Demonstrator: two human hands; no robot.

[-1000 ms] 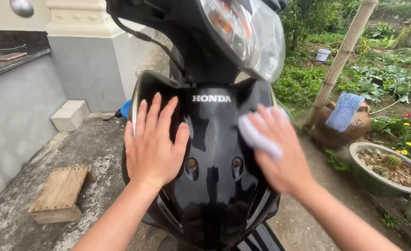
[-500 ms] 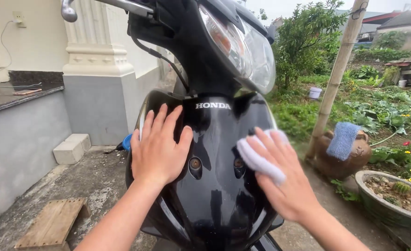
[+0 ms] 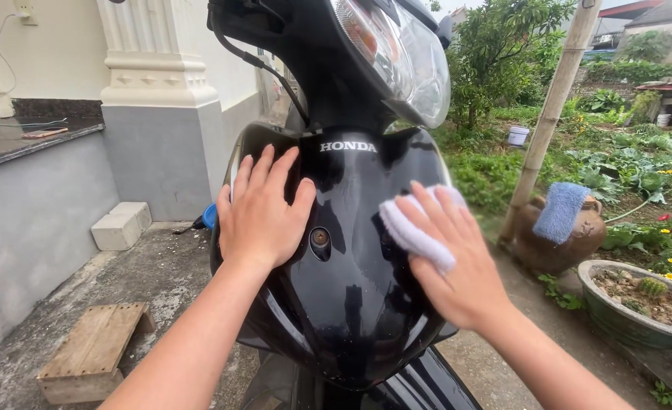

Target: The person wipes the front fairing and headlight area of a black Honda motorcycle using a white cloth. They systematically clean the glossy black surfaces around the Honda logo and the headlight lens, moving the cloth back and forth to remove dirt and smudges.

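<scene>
The left hand (image 3: 264,216) lies flat, fingers spread, on the black scooter panel (image 3: 351,304). The right hand (image 3: 457,266) presses a white cloth (image 3: 412,235) against it.

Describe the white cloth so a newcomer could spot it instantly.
Find the black scooter's glossy front panel below the headlight. The right hand presses a small white cloth flat against it. The other cloth, blue, lies on a clay pot.

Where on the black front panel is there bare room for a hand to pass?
Free: the glossy middle strip of the front panel between the left hand and right hand, down to its lower tip. Crowded: the right side, where the white cloth lies under the right hand, and the left side under the flat left palm.
</scene>
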